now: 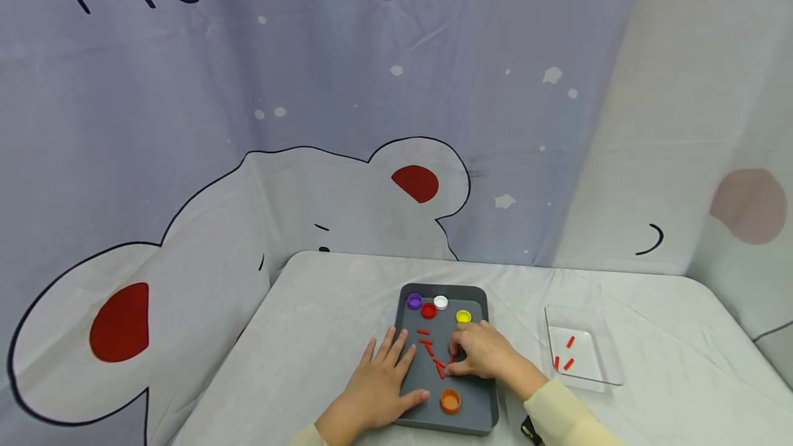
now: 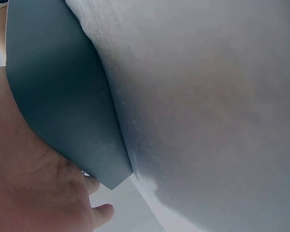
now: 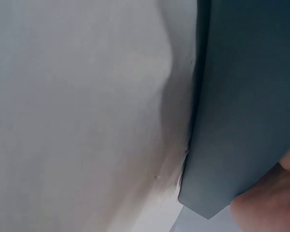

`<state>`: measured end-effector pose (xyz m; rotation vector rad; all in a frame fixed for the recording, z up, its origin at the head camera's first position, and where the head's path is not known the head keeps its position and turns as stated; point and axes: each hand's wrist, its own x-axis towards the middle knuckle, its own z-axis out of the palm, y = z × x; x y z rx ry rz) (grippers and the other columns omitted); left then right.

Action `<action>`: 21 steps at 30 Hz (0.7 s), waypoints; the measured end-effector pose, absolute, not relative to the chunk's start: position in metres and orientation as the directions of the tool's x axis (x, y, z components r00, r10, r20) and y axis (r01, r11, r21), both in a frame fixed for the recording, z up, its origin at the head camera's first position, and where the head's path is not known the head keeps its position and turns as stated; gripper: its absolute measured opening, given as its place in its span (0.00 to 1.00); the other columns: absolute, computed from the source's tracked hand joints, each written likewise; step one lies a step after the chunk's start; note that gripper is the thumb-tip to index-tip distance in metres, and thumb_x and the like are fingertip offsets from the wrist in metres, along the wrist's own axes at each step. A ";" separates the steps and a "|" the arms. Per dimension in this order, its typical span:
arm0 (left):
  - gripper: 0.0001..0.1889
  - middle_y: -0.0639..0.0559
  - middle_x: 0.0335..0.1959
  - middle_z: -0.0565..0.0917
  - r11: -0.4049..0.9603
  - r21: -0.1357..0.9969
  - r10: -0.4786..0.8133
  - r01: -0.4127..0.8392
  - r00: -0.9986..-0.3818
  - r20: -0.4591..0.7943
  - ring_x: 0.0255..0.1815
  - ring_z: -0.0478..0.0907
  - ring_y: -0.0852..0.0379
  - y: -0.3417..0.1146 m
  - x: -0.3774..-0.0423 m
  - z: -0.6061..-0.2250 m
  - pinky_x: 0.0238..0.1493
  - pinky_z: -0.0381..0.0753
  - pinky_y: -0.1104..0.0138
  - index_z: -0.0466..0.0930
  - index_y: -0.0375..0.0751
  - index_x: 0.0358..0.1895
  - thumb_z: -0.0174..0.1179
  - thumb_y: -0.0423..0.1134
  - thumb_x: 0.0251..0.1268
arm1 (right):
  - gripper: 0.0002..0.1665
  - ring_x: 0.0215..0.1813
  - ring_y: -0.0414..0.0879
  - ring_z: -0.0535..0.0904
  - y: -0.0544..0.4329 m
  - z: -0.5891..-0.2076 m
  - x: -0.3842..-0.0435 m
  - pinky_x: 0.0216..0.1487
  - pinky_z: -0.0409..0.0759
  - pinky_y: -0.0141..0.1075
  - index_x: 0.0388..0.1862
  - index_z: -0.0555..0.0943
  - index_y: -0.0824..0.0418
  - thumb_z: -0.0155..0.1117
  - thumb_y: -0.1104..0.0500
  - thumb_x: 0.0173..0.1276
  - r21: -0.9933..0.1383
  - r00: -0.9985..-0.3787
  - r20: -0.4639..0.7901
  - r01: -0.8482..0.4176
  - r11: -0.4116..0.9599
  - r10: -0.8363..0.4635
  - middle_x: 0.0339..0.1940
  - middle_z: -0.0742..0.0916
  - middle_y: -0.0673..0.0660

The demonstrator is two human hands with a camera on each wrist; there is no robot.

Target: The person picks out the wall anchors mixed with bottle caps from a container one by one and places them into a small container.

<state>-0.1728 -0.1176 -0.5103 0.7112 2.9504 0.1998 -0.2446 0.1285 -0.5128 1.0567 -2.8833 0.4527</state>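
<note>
A dark grey tray (image 1: 473, 408) lies on the white-covered table. My left hand (image 1: 379, 385) rests on its left edge with the fingers spread. The left palm (image 2: 34, 169) shows beside the tray's side in the left wrist view. Over the middle right of the tray, my right hand (image 1: 486, 353) pinches a small red stick (image 1: 451, 359) between thumb and fingers, which partly hide it. Several more red sticks (image 1: 429, 349) lie in a loose line left of that hand. An orange round cap (image 1: 450, 401) sits nearer the front, below the right hand.
Purple (image 1: 414, 301), red (image 1: 428, 310), white (image 1: 440, 303) and yellow caps (image 1: 463, 316) stand at the tray's far end. To the right is a clear box (image 1: 610, 353) with three red sticks (image 1: 568, 364). Some dark object (image 1: 531, 430) lies by the right sleeve. A printed curtain (image 1: 372, 88) hangs behind.
</note>
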 end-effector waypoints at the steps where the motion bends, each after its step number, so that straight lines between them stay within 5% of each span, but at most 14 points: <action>1: 0.46 0.44 0.83 0.52 0.882 0.150 0.460 0.447 -0.886 -0.066 0.84 0.41 0.42 -0.118 -0.173 -0.510 0.77 0.47 0.39 0.63 0.46 0.79 0.43 0.76 0.68 | 0.20 0.29 0.36 0.69 0.128 -0.512 -0.244 0.35 0.64 0.36 0.26 0.82 0.49 0.80 0.39 0.53 -0.259 -0.767 0.136 -0.638 0.725 -0.627 0.27 0.76 0.41; 14: 0.46 0.45 0.83 0.52 0.884 0.151 0.457 0.443 -0.886 -0.076 0.84 0.40 0.43 -0.118 -0.174 -0.512 0.77 0.46 0.39 0.63 0.46 0.79 0.43 0.75 0.68 | 0.14 0.29 0.34 0.68 0.132 -0.515 -0.246 0.35 0.65 0.34 0.28 0.82 0.49 0.78 0.44 0.55 -0.289 -0.733 0.196 -0.678 0.676 -0.652 0.28 0.77 0.40; 21: 0.47 0.45 0.83 0.53 0.879 0.146 0.464 0.454 -0.885 -0.041 0.84 0.40 0.43 -0.120 -0.175 -0.517 0.77 0.46 0.38 0.63 0.46 0.78 0.40 0.77 0.68 | 0.12 0.34 0.39 0.77 0.139 -0.513 -0.244 0.38 0.78 0.31 0.34 0.83 0.52 0.80 0.54 0.57 -0.444 -0.674 0.372 -0.733 0.515 -0.639 0.32 0.84 0.47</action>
